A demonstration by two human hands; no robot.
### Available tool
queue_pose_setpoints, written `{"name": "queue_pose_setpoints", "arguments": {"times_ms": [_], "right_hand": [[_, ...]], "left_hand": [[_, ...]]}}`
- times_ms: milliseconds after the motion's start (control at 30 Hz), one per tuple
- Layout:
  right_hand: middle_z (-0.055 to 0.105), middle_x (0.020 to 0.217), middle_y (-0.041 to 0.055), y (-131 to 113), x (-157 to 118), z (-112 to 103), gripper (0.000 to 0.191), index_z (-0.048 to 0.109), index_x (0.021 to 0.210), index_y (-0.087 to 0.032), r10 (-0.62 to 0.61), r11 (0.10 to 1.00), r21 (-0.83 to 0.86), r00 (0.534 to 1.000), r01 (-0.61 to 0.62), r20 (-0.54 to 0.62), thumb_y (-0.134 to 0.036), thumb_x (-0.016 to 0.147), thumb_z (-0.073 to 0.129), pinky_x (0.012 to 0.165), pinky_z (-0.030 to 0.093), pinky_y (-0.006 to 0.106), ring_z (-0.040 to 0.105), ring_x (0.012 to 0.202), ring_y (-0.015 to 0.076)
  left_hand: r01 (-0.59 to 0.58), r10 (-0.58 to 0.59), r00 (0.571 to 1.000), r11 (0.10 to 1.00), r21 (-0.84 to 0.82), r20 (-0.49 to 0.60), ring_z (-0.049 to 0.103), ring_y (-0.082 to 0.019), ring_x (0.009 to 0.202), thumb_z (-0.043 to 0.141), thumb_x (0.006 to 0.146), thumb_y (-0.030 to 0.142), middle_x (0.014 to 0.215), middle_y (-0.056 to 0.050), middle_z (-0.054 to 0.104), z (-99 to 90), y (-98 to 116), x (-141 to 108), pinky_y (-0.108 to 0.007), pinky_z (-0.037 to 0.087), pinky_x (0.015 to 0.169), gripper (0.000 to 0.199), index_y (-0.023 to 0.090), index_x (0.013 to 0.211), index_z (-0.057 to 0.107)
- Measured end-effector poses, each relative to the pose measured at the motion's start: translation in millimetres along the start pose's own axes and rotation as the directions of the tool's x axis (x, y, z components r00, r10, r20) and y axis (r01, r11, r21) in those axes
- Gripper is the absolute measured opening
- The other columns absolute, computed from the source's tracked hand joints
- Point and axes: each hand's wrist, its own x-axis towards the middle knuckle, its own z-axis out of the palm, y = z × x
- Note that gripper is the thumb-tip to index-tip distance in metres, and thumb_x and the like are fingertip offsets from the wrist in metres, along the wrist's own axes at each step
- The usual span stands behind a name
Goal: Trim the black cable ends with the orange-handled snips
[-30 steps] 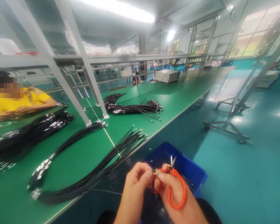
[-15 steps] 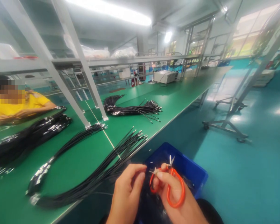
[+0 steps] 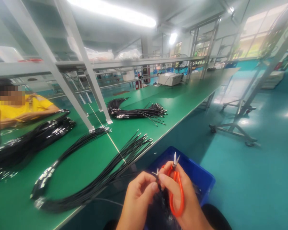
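My right hand (image 3: 182, 201) holds small orange-handled snips (image 3: 176, 188), blades pointing up and slightly apart. Its thumb and forefinger also pinch the metal tip of a thin black cable (image 3: 157, 177). My left hand (image 3: 136, 198) pinches the same cable just left of that tip. Both hands hover over a blue plastic bin (image 3: 201, 179) below the table edge. A bundle of black cables (image 3: 105, 174) with metal ends lies on the green table (image 3: 177, 102), just left of my hands.
More black cable bundles lie further back (image 3: 136, 111) and at the left (image 3: 31, 140). A person in a yellow shirt (image 3: 21, 107) leans on the table at the far left. Grey frame posts (image 3: 86, 64) rise from the table. A wheeled stand (image 3: 232, 127) stands on the teal floor.
My left hand has moved up and right to pinch the cable tip together with my right hand. The snips have tilted more upright.
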Motion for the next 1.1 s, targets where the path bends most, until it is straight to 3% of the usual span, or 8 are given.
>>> {"name": "queue_pose_setpoints", "arguments": {"times_ms": [200,467,533,667,867,967,1033,1100], "right_hand": [[0.064,0.078,-0.0005,10,1,-12,0.013,0.062,0.077,-0.023,-0.199,0.974,-0.132,0.975,0.185,-0.101,-0.019,0.067,0.071,0.064,0.046,0.026,0.058,0.069,0.0163],[0.062,0.068,-0.0020,-2,3,-13,0.009,0.059,0.080,-0.024,-0.332,0.801,-0.492,0.937,0.341,0.107,-0.020,0.075,0.066,0.050,0.045,0.024,0.057,0.055,0.0148],[0.061,0.066,-0.0020,-5,6,-14,0.013,0.055,0.079,-0.024,-0.478,0.621,-0.608,0.854,0.495,0.207,-0.015,0.077,0.064,0.049,0.045,0.025,0.057,0.052,0.0150],[0.057,0.058,-0.0009,-9,9,-12,0.023,0.057,0.079,-0.024,-0.674,0.143,-0.637,0.546,0.757,0.498,-0.003,0.076,0.051,0.051,0.042,0.029,0.051,0.051,0.0174],[0.061,0.057,0.0016,-8,-9,-5,0.023,0.059,0.078,-0.025,-0.612,0.145,-0.384,0.388,0.912,0.690,-0.007,0.073,0.045,0.058,0.046,0.034,0.055,0.054,0.0205],[0.060,0.061,-0.0025,-13,-6,-12,0.020,0.057,0.077,-0.028,-0.679,0.398,-0.516,0.622,0.758,0.390,-0.009,0.076,0.053,0.057,0.046,0.029,0.056,0.053,0.0166],[0.061,0.065,-0.0033,-19,3,-19,0.015,0.058,0.077,-0.027,-0.542,0.604,-0.599,0.822,0.526,0.175,-0.013,0.075,0.063,0.052,0.044,0.025,0.056,0.053,0.0148],[0.059,0.068,-0.0035,-23,13,-23,0.008,0.059,0.078,-0.026,-0.352,0.749,-0.546,0.924,0.375,0.151,-0.021,0.076,0.065,0.053,0.043,0.024,0.054,0.057,0.0140]], "left_hand": [[0.002,-0.004,0.997,1.000,-0.019,-0.078,0.041,-0.008,0.047,0.067,0.073,0.036,0.055,0.003,0.053,2.1,2,0,-0.017,0.034,0.044,0.024,0.015,0.066,0.060],[-0.051,0.065,0.994,0.986,0.158,-0.084,0.051,-0.013,0.056,0.063,0.077,0.027,0.062,0.000,0.061,6.3,7,-4,-0.021,0.041,0.053,0.014,0.016,0.069,0.063],[-0.077,0.100,0.991,0.971,0.228,-0.091,0.054,-0.015,0.059,0.061,0.078,0.025,0.064,0.000,0.063,9.2,8,-6,-0.022,0.042,0.056,0.013,0.017,0.068,0.064],[-0.128,0.170,0.981,0.932,0.338,-0.097,0.059,-0.018,0.065,0.055,0.079,0.021,0.067,-0.001,0.065,14.4,9,-7,-0.023,0.043,0.061,0.014,0.019,0.068,0.064],[-0.039,0.067,0.992,0.969,0.245,-0.109,0.055,-0.016,0.060,0.058,0.072,0.020,0.062,0.000,0.062,12.9,4,-2,-0.022,0.041,0.054,0.008,0.018,0.066,0.063],[-0.051,0.078,0.987,0.981,0.186,-0.140,0.053,-0.015,0.059,0.060,0.075,0.024,0.062,0.001,0.060,9.4,6,-1,-0.022,0.041,0.055,0.010,0.018,0.067,0.062],[-0.060,0.081,0.988,0.985,0.165,-0.129,0.050,-0.014,0.058,0.061,0.076,0.025,0.061,0.001,0.058,6.8,6,-1,-0.021,0.040,0.055,0.011,0.017,0.068,0.061],[-0.054,0.066,0.993,0.990,0.127,-0.094,0.048,-0.013,0.057,0.062,0.076,0.025,0.061,0.002,0.057,4.3,6,0,-0.020,0.038,0.053,0.012,0.016,0.069,0.061]]}}
